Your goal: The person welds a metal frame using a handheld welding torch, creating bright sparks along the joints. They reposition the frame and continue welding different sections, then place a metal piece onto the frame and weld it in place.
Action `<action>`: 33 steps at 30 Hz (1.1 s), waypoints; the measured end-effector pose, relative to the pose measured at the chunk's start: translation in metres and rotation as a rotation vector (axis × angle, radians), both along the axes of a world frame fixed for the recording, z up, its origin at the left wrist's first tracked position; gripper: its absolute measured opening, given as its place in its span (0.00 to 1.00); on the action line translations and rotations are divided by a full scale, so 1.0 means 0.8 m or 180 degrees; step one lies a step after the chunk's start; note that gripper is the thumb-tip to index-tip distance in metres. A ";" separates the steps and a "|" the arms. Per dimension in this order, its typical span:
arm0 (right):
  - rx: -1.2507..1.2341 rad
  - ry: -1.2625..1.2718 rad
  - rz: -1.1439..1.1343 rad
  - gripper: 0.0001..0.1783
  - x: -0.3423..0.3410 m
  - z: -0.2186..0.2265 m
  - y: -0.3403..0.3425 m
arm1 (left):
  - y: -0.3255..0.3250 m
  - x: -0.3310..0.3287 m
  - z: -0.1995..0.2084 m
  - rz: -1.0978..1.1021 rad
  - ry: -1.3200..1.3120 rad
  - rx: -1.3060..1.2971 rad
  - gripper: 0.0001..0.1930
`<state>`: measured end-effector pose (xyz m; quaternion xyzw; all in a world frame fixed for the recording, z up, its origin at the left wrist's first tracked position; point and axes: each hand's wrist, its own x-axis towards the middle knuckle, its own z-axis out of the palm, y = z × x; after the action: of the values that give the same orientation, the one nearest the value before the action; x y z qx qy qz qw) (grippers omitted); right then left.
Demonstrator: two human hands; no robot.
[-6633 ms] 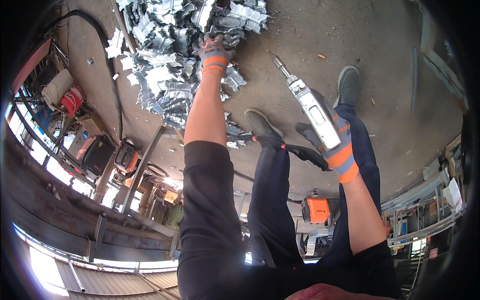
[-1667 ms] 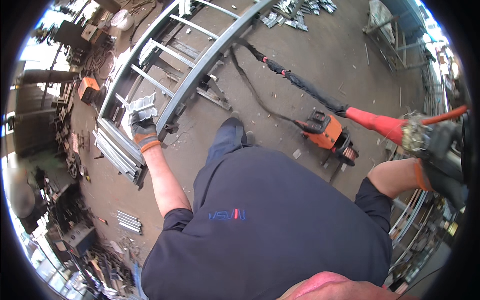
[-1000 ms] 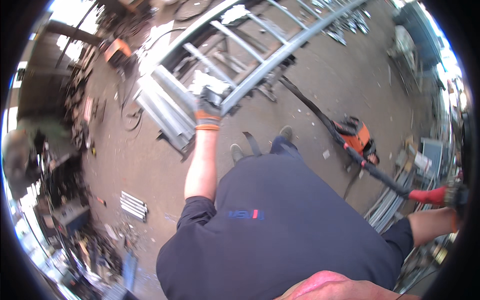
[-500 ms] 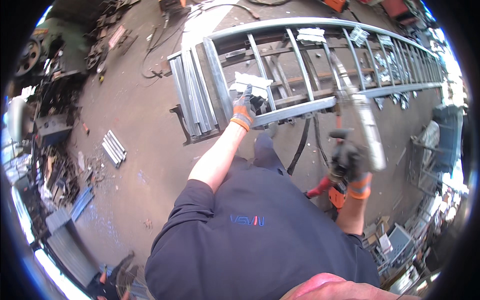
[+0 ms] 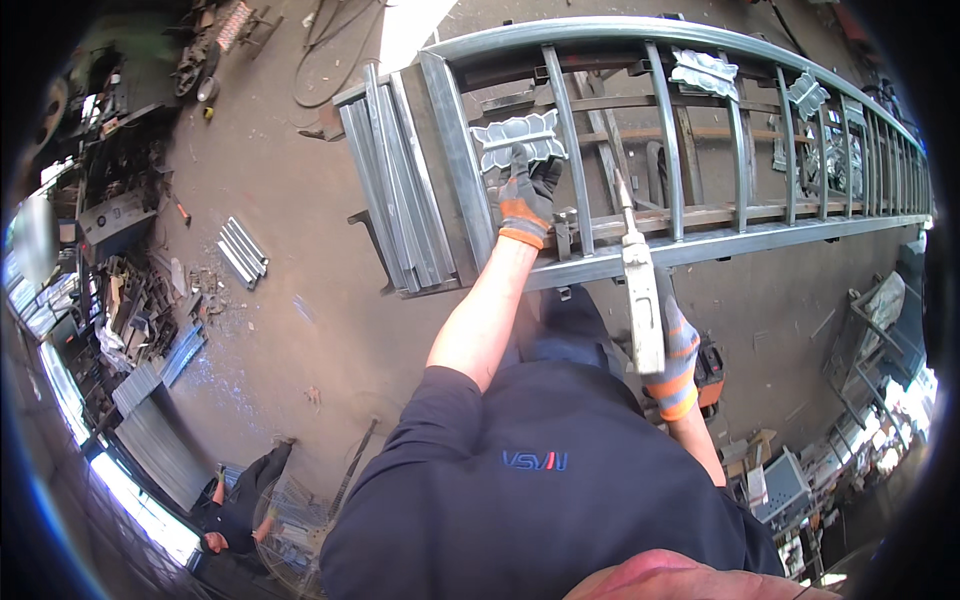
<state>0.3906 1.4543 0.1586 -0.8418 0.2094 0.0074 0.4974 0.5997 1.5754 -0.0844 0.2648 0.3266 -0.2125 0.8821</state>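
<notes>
My left hand (image 5: 526,205), in a grey and orange glove, has its fingers on the lower edge of a silver ornamental metal plate (image 5: 518,136) with scalloped edges. The plate sits in the first gap of a long ladder-like metal frame (image 5: 600,268), beside its left end bar. In my right hand (image 5: 677,358), also gloved, is a white welding gun (image 5: 643,305) with a slender metal nozzle. Its nozzle points away from me, over the near rail. The gun's body hides part of my right fingers.
More ornamental plates (image 5: 704,73) sit between the bars farther right. Metal strips (image 5: 412,190) lie side by side left of the frame, and short pieces (image 5: 242,253) rest on the floor. A person (image 5: 240,505) is at the lower left. Racks and clutter (image 5: 790,485) stand at the lower right.
The welding gun has swung left and now points over the frame, with my right hand beside it. My left hand remains at the plate. The whole view has shifted.
</notes>
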 end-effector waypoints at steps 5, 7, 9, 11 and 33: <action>-0.0857 0.0098 0.0333 0.42 0.035 0.018 0.038 | -0.005 0.014 -0.004 -0.0113 0.0154 -0.0116 0.19; -0.0139 0.0982 -0.0101 0.39 0.046 0.028 0.055 | -0.007 0.014 -0.007 -0.0086 0.0084 -0.0113 0.18; -0.0117 0.1137 -0.0399 0.40 0.057 0.038 0.066 | -0.006 0.012 -0.009 -0.0141 0.0429 -0.0462 0.14; -0.0127 0.1220 -0.0381 0.43 0.063 0.054 0.076 | -0.004 0.009 -0.009 -0.0132 0.0353 -0.0431 0.13; -0.0981 0.0537 0.0523 0.28 0.130 -0.054 0.079 | -0.008 0.015 -0.015 -0.0338 0.0486 -0.0439 0.14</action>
<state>0.4950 1.5179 0.1158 -0.9187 0.1796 0.0864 0.3411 0.6120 1.5687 -0.0964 0.2034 0.3630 -0.3004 0.8583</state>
